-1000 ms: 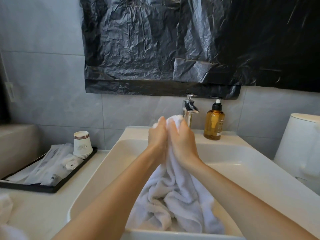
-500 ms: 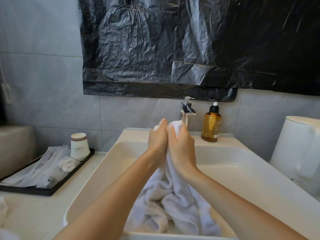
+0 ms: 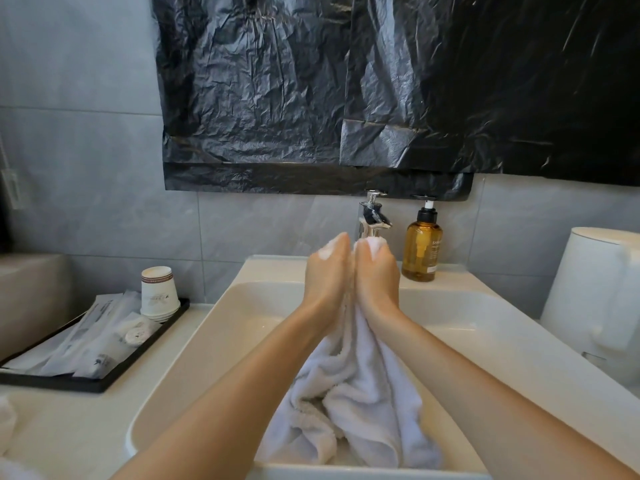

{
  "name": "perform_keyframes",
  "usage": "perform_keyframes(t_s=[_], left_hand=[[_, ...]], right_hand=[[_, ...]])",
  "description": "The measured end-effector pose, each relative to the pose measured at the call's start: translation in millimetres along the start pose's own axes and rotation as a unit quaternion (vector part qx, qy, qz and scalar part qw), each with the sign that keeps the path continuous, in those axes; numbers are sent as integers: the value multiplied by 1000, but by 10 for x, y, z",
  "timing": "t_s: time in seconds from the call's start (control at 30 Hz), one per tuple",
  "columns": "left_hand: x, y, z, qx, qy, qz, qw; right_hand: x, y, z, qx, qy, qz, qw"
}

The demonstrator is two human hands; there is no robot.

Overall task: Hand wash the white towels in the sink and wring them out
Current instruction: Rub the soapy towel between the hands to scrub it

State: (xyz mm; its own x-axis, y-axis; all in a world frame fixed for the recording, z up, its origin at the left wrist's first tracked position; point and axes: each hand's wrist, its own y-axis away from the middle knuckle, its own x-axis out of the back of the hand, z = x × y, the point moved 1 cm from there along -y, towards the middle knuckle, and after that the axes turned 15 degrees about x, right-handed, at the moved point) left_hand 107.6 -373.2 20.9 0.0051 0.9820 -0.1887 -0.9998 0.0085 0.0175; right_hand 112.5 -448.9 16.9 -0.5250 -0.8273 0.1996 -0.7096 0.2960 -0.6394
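Over sink [image 3: 214, 341], curls left hand [image 3: 325, 271] round bunched towel [image 3: 363, 393] top, clamps right hand [image 3: 375, 275] on same bunch, pressed side by side, with tail left trailing into basin. Risks dripping past near rim if twisted this high; may knock bottle [image 3: 421, 251] if swung out rightward

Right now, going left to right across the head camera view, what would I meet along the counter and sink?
Black tray → paper cups → left hand → right hand, both gripping the white towel → amber pump bottle → white container.
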Motion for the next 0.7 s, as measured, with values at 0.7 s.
perform_keyframes(t_s=[0.7], left_hand=[[133,-98,46,56,71,20,996]], right_hand=[[-94,224,-37,156,10,-86,984]])
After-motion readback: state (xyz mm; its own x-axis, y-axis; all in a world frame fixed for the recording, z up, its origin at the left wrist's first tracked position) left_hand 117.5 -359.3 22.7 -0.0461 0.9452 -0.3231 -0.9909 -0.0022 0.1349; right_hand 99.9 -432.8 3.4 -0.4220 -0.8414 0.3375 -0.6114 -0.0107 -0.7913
